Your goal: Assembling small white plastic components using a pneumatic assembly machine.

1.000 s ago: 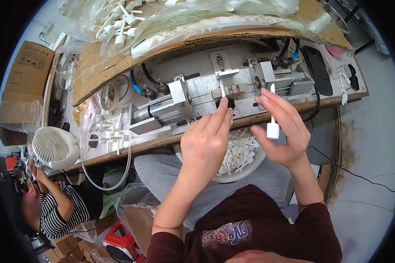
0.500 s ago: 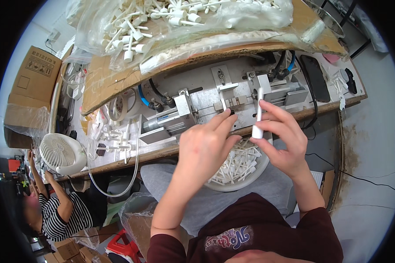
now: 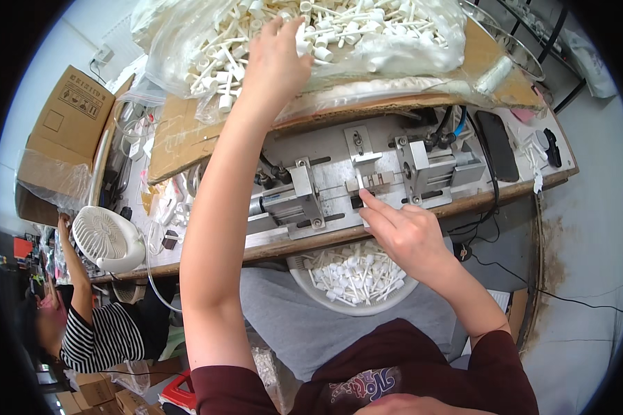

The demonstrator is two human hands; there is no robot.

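My left hand (image 3: 278, 62) is stretched far forward over a heap of white plastic pieces (image 3: 356, 31), each a thin stem with a cup-shaped end. Its fingers are spread, with the tips among the pieces. At the metal fixture (image 3: 379, 181) on the bench, my right hand (image 3: 407, 238) points its extended index finger at a small white piece (image 3: 359, 181) seated there. That fingertip touches or nearly touches the piece's near end; the thumb is hidden. Below the bench edge, a pale basin (image 3: 304, 280) full of similar white pieces rests at my lap.
Metal clamp blocks stand left (image 3: 301, 190) and right (image 3: 429, 169) of the fixture. A cardboard sheet (image 3: 180, 138) overhangs the bench behind them. A dark phone (image 3: 497, 145) lies at the right, a white fan (image 3: 107, 238) stands left. Beyond it sits a person in a striped shirt (image 3: 118, 339).
My left hand has left the fixture and reached forward to the heap. My right hand has moved left and down to the fixture; the white piece it held is out of its fingers.
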